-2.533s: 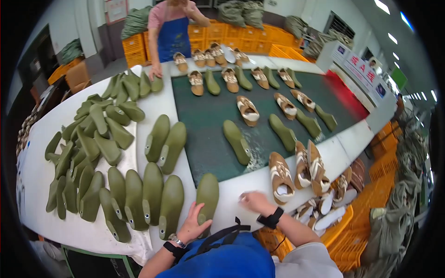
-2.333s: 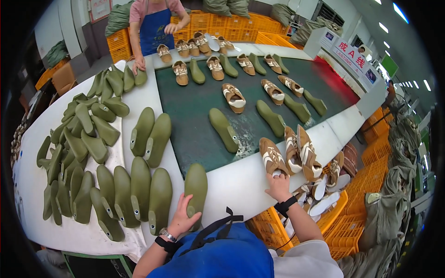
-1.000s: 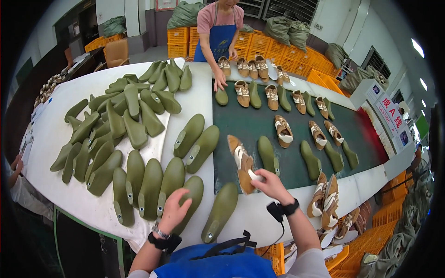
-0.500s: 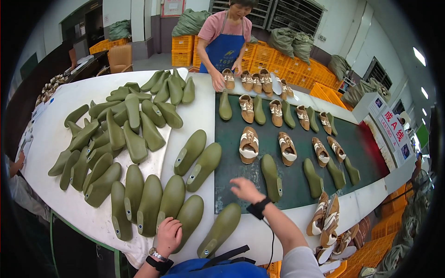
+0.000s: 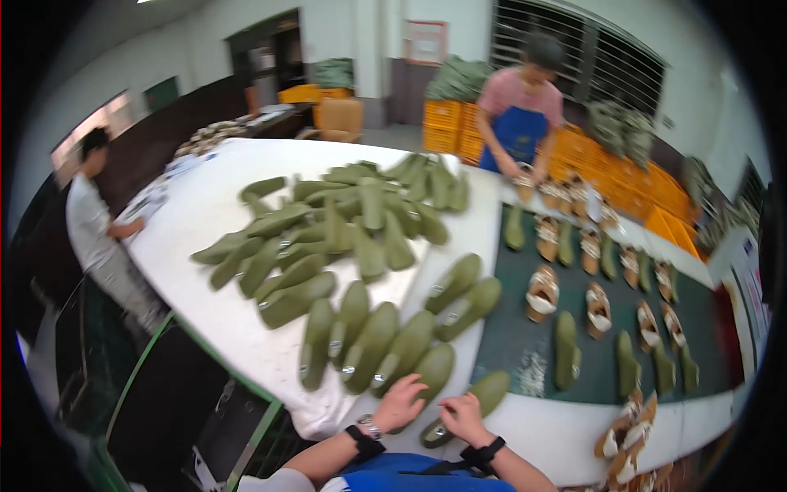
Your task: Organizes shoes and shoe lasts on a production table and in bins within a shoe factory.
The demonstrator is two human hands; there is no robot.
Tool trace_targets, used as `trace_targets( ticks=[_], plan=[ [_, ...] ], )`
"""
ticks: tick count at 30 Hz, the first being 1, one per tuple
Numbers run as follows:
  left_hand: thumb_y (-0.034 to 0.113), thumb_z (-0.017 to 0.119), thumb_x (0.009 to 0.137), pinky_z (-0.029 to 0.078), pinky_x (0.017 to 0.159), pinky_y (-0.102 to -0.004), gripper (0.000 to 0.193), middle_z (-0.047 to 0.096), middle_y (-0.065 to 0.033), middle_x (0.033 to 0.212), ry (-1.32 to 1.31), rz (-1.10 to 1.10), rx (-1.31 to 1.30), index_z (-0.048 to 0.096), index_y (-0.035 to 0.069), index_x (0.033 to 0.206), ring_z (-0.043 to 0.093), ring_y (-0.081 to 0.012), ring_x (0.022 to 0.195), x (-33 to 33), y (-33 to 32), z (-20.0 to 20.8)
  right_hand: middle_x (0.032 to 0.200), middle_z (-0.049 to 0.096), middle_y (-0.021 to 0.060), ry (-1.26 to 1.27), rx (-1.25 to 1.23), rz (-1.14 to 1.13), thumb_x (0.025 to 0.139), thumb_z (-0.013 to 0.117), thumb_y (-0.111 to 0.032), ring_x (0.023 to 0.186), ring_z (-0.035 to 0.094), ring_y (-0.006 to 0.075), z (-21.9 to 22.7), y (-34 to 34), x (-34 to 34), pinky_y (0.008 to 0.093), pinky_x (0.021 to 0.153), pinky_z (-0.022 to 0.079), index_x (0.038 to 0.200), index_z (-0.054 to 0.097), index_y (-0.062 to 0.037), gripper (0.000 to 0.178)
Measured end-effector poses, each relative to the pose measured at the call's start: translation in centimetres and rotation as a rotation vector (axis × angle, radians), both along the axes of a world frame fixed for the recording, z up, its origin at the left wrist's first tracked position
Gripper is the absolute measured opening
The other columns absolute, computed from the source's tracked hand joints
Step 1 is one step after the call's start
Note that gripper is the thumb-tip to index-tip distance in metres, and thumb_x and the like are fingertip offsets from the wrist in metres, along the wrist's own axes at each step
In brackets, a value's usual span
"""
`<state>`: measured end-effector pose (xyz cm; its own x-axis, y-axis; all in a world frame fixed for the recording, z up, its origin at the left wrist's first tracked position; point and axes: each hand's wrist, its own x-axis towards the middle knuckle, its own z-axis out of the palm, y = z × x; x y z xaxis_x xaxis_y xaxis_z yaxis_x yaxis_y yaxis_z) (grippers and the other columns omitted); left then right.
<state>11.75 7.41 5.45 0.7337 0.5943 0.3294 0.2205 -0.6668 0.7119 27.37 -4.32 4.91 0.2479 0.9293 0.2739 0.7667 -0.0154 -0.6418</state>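
Several olive-green shoe lasts stand in a row along the near side of the white table point(image 5: 246, 184). My left hand point(image 5: 400, 403) is at the near end of one green last point(image 5: 433, 371), its fingers loosely apart; blur hides whether they touch it. Close by on the right, my right hand point(image 5: 465, 416) hovers beside the rightmost last point(image 5: 489, 392), fingers loosely bent and seemingly holding nothing. Brown-and-white sneakers point(image 5: 542, 293) and more lasts point(image 5: 566, 348) stand in rows on the dark green belt point(image 5: 525, 361).
A big pile of green lasts point(image 5: 332, 217) covers the table's middle. Across the belt, a person in a blue apron point(image 5: 521, 131) handles a sneaker. Another person point(image 5: 94, 221) stands at the left edge. Orange crates point(image 5: 443, 123) line the wall; more sneakers point(image 5: 627, 435) lie at near right.
My view has swung left, blurring the picture. My right hand has drawn back from over the belt to beside the rightmost last. My left hand stays near the same last.
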Motion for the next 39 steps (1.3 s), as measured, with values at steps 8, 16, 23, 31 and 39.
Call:
trace_targets(
  ticks=[8,16,23,31,39],
  plan=[
    [0.014,0.059,0.074,0.038,0.094,-0.0380,0.031,0.048,-0.0201,0.120,-0.062,0.080,0.001,0.057,0.005,0.103,0.047,-0.0344,0.110,0.4,-1.0,-1.6,0.072,0.060,0.0030,0.088,-0.096,0.176,0.069,0.054,-0.010,0.078,0.058,0.0237,0.1,0.8,0.7,0.0478,0.095,0.031,0.080,0.057,-0.0112,0.011],
    [0.015,0.061,0.072,0.041,0.091,-0.0369,0.030,0.051,-0.0165,0.117,-0.009,0.134,0.039,0.059,0.007,0.100,0.050,-0.0315,0.107,0.0,-1.1,-1.4,0.071,0.059,0.0063,0.019,-0.017,0.397,0.069,0.052,-0.012,0.075,0.057,0.0246,0.3,1.3,1.4,0.0421,0.086,0.037,0.077,0.058,-0.0107,0.011],
    [0.014,0.061,0.070,0.041,0.091,-0.0371,0.029,0.052,-0.0149,0.117,0.056,0.124,0.004,0.060,0.008,0.099,0.051,-0.0311,0.107,0.9,-1.7,0.0,0.074,0.061,0.0084,-0.024,-0.134,0.419,0.074,0.049,-0.019,0.083,0.056,0.0263,-0.2,0.3,2.7,0.0457,0.096,0.030,0.085,0.063,-0.0146,0.019],
    [0.014,0.061,0.071,0.042,0.090,-0.0363,0.030,0.052,-0.0151,0.117,0.156,0.141,0.050,0.059,0.008,0.101,0.051,-0.0313,0.106,1.7,-1.8,1.7,0.075,0.062,0.0075,0.022,-0.051,0.378,0.075,0.049,-0.020,0.083,0.056,0.0254,-0.1,0.4,2.7,0.0467,0.096,0.031,0.080,0.064,-0.0131,0.017],
    [0.022,0.062,0.071,0.046,0.085,-0.0365,0.038,0.052,-0.0133,0.117,0.303,0.256,0.126,0.058,0.013,0.107,0.055,-0.0306,0.101,1.8,-2.4,1.3,0.071,0.062,0.0058,-0.042,0.005,0.337,0.075,0.053,-0.020,0.079,0.057,0.0240,-0.3,0.2,2.3,0.0438,0.091,0.034,0.074,0.064,-0.0106,0.015]
  ],
)
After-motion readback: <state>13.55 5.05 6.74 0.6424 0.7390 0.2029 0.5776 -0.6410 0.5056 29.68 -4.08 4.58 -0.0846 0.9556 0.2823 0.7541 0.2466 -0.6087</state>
